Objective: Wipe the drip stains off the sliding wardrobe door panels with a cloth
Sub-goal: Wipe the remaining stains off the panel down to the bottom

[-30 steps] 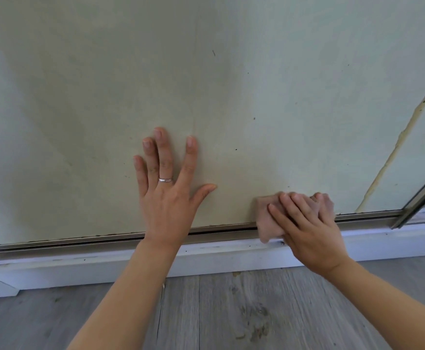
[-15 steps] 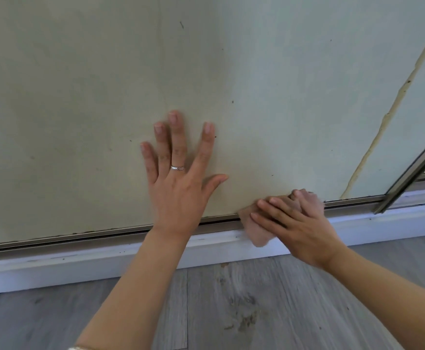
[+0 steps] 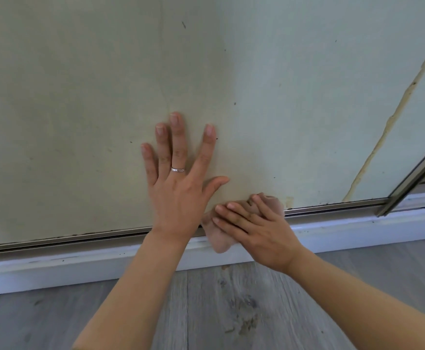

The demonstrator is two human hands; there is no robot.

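A pale green sliding wardrobe door panel (image 3: 80,109) fills the upper view, with faint vertical drip marks and small dark specks. My left hand (image 3: 178,183) lies flat on the panel, fingers spread, a ring on one finger. Just right of it, my right hand (image 3: 254,226) presses a pinkish-beige cloth (image 3: 220,242) against the panel's bottom edge and the metal track (image 3: 332,207); the fingers lie fairly straight over the cloth. A cream drip streak (image 3: 388,127) runs diagonally down the panel at right, ending near the track.
A white baseboard (image 3: 80,269) runs under the track. Grey wood-look flooring (image 3: 231,311) lies below, with a dark smudge. A metal frame edge of another door (image 3: 413,178) slants in at the far right.
My right hand has slid the cloth leftwards along the bottom edge until it nearly meets my left hand. My left hand stays flat on the panel; the view has shifted slightly.
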